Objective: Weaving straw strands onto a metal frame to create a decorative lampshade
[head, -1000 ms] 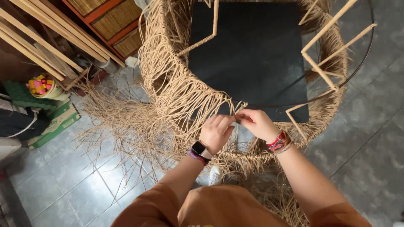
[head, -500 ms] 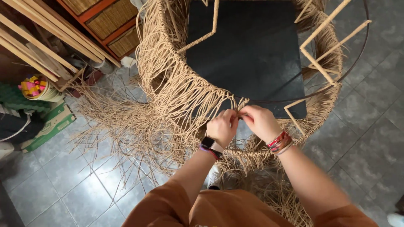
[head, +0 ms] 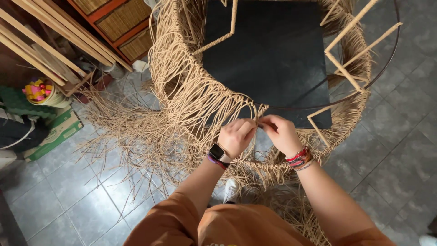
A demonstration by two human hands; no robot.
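Hands (head: 259, 132) dropped lower, pinching rim cords (head: 260, 111).

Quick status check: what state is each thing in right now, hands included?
left hand: closed, pinching cord strands
right hand: closed, pinching the same strands
cord strands: bunched at the rim
woven frame: partly wrapped, loose ends hanging
dark panel: flat inside the frame

Tan fibre strands (head: 182, 105) on a woven frame; black square panel (head: 268, 59); grey tiled floor (head: 68, 196); orange sleeves (head: 173, 223); black wristwatch (head: 217, 151); red and multicoloured bracelets (head: 300, 159); green box (head: 54, 132).
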